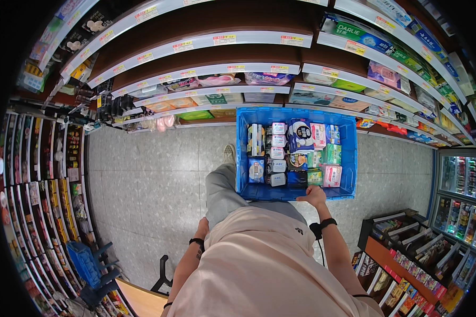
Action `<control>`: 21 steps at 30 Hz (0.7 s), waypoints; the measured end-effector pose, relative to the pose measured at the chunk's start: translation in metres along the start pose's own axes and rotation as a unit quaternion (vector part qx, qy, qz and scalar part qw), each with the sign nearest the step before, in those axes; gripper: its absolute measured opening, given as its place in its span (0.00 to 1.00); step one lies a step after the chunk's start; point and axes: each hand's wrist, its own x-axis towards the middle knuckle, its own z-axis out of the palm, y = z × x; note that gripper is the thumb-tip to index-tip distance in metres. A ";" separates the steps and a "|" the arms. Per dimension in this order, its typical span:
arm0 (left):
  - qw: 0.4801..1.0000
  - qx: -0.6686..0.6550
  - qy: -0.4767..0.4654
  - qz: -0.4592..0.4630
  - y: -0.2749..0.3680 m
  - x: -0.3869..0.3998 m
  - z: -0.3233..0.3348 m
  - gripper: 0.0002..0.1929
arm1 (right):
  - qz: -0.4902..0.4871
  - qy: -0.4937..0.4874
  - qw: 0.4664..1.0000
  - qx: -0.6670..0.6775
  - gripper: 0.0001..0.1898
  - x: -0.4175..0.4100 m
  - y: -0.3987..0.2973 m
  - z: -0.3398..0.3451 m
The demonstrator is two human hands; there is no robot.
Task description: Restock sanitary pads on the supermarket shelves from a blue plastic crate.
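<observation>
A blue plastic crate point(296, 194) stands in front of me below the shelves, filled with packs of sanitary pads and similar wrapped goods. My right hand point(314, 195) is at the crate's near rim, thumb out to the left, beside a green pack point(314, 177) and a pink and white pack point(332, 175); whether it grips the rim is unclear. A large dark blue pack point(300, 134) lies on top of others in the crate's middle. My left hand point(203, 226) hangs by my left thigh, away from the crate, its fingers mostly hidden.
Long store shelves point(206, 71) run across the front, the upper boards bare, the lower ones holding packs. A blue plastic stool point(88, 263) stands at lower left, near a wooden tabletop point(146, 297). Snack racks point(404, 253) are at lower right, glass-door coolers point(462, 198) far right.
</observation>
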 end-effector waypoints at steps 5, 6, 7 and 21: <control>1.000 -0.012 -0.010 -0.003 0.019 0.000 -0.006 0.30 | 0.000 0.009 1.000 0.007 0.28 -0.002 0.001 0.002; 1.000 -0.012 -0.010 -0.003 0.017 0.000 -0.006 0.30 | -0.001 0.011 1.000 0.011 0.28 -0.002 0.001 0.002; 1.000 -0.026 -0.009 -0.009 0.014 0.001 -0.004 0.29 | 0.000 0.012 1.000 0.011 0.28 -0.003 0.000 0.002; 0.997 0.057 -0.043 0.001 -0.002 0.004 -0.012 0.33 | -0.006 0.003 1.000 0.017 0.28 0.005 0.004 0.006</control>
